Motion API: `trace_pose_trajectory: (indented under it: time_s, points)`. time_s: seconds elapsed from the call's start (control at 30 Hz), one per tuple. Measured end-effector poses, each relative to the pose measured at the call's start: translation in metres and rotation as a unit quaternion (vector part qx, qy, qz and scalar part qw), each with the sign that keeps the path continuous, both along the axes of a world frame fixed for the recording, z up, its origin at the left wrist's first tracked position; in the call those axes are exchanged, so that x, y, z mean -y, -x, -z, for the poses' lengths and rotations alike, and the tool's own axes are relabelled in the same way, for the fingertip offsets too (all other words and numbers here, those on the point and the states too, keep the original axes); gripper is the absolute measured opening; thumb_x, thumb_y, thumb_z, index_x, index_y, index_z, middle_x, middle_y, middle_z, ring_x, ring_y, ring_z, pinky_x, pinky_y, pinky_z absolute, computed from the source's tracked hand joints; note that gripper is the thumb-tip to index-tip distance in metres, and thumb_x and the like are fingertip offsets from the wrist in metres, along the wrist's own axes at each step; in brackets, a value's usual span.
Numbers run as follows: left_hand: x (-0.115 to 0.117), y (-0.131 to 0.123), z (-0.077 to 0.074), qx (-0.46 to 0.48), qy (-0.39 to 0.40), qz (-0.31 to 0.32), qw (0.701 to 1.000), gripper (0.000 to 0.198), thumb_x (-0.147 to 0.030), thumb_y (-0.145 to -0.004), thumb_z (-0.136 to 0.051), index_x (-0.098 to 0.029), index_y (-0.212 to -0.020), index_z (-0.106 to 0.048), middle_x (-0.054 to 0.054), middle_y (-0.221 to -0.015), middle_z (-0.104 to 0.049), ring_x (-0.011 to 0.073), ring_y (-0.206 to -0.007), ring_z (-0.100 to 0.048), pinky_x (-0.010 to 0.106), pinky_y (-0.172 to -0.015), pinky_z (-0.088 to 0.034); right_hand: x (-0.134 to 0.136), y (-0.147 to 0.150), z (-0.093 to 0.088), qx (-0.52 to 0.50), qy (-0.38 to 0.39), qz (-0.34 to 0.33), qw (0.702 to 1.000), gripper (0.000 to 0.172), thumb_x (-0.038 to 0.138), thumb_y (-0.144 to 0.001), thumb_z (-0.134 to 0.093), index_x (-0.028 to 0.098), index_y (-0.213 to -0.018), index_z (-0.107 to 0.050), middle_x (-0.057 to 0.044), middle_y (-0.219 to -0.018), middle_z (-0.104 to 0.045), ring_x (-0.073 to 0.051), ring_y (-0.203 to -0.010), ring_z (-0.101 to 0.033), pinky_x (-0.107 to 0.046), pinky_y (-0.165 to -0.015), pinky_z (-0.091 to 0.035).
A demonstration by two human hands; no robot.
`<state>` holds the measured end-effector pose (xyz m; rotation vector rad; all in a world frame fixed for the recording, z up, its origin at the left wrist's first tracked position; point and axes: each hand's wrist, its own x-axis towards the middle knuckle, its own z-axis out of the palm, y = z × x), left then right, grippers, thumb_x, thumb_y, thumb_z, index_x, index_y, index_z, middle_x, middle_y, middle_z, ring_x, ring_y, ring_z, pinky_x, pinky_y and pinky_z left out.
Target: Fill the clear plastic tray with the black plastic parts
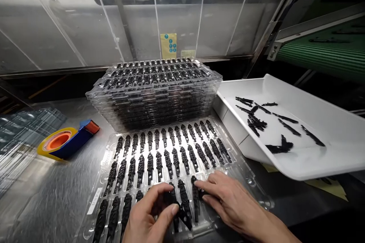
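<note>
A clear plastic tray [102, 174] lies on the metal table, with rows of black parts in its slots. My left hand [152, 212] is over the front row, thumb and fingers pinched on a black part [185, 218] that slants across the slots. To its right, my right hand [228, 199] has its fingertips on the upper end of another black part [196, 201] in the front row. Something dark shows under the right fingers, partly hidden.
Behind stands a stack of filled clear trays [159, 98]. A white bin [285, 167] with loose black parts is at the right, below a green conveyor [322, 53]. A tape dispenser [76, 142] and more clear trays [23, 140] are at the left.
</note>
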<state>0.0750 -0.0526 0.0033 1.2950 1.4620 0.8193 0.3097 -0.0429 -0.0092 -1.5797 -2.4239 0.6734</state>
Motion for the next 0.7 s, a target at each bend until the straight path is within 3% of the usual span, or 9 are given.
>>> trace_pose_trajectory:
  time_s: [0.17, 0.27, 0.4, 0.53, 0.7]
  points:
    - [-0.003, -0.003, 0.006, -0.043, -0.04, 0.037, 0.998, 0.035, -0.045, -0.077, -0.064, -0.024, -0.105, -0.069, 0.004, -0.107, -0.069, 0.0191, -0.099, -0.063, 0.024, -0.088, -0.049, 0.001, -0.001, -0.001, -0.014, -0.007, -0.019, 1.0, 0.03, 0.015, -0.091, -0.046, 0.028, -0.116, -0.056, -0.002, -0.091, -0.055, -0.019, -0.087, -0.05, -0.034, -0.074, -0.042]
    - [-0.005, -0.006, 0.007, -0.063, -0.064, 0.054, 0.995, 0.034, -0.044, -0.081, -0.059, -0.027, -0.108, -0.069, 0.005, -0.112, -0.068, 0.02, -0.106, -0.061, 0.026, -0.092, -0.048, 0.003, -0.006, -0.001, -0.003, -0.009, -0.012, 1.0, 0.019, 0.017, -0.089, -0.05, 0.025, -0.103, -0.059, -0.002, -0.093, -0.054, -0.02, -0.09, -0.048, -0.04, -0.085, -0.04]
    - [-0.009, -0.016, 0.003, -0.048, -0.024, 0.058, 0.997, 0.039, -0.043, -0.08, -0.059, -0.025, -0.115, -0.065, 0.004, -0.096, -0.068, 0.0171, -0.085, -0.063, 0.026, -0.08, -0.05, 0.002, -0.002, -0.003, 0.003, -0.023, -0.024, 0.999, 0.016, 0.014, -0.09, -0.044, 0.022, -0.085, -0.057, -0.002, -0.091, -0.053, -0.019, -0.087, -0.046, -0.038, -0.08, -0.039]
    - [-0.016, -0.031, 0.004, 0.017, 0.03, 0.013, 0.999, 0.034, -0.042, -0.077, -0.063, -0.02, -0.102, -0.063, 0.0, -0.077, -0.059, 0.0145, -0.072, -0.056, 0.023, -0.065, -0.047, 0.0, -0.002, -0.011, -0.016, -0.047, -0.017, 0.999, 0.021, 0.014, -0.093, -0.038, 0.02, -0.081, -0.054, -0.002, -0.087, -0.052, -0.018, -0.083, -0.045, -0.035, -0.073, -0.038]
    - [-0.027, -0.062, 0.016, -0.015, 0.011, 0.08, 0.997, 0.027, -0.026, -0.08, -0.055, -0.02, -0.104, -0.064, 0.002, -0.08, -0.063, 0.0168, -0.075, -0.058, 0.028, -0.07, -0.047, 0.0, -0.018, -0.011, -0.144, 0.003, 0.053, 0.988, 0.021, 0.023, -0.097, -0.037, 0.021, -0.086, -0.054, -0.003, -0.09, -0.055, -0.017, -0.085, -0.051, -0.031, -0.074, -0.041]
